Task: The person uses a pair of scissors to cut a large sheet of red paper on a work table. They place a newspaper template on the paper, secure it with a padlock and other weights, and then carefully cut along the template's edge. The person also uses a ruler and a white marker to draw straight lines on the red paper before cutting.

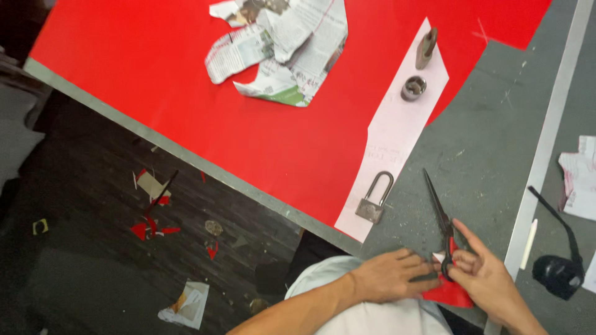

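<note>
Resting in right-hand grip [478, 270], scissors [439, 214] beside red scrap [452, 293]

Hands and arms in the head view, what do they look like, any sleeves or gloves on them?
Both are bare: no gloves, rings, watch or bracelets show. The left hand leads back along a bare forearm with no sleeve in sight, and the right hand likewise shows a bare wrist and forearm running off the lower edge. Below them is a pale, whitish garment on the person's body.

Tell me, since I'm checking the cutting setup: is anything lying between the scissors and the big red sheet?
Yes. A white paper strip lies between the scissors in the right hand and the red sheet, with a padlock on it.
</note>
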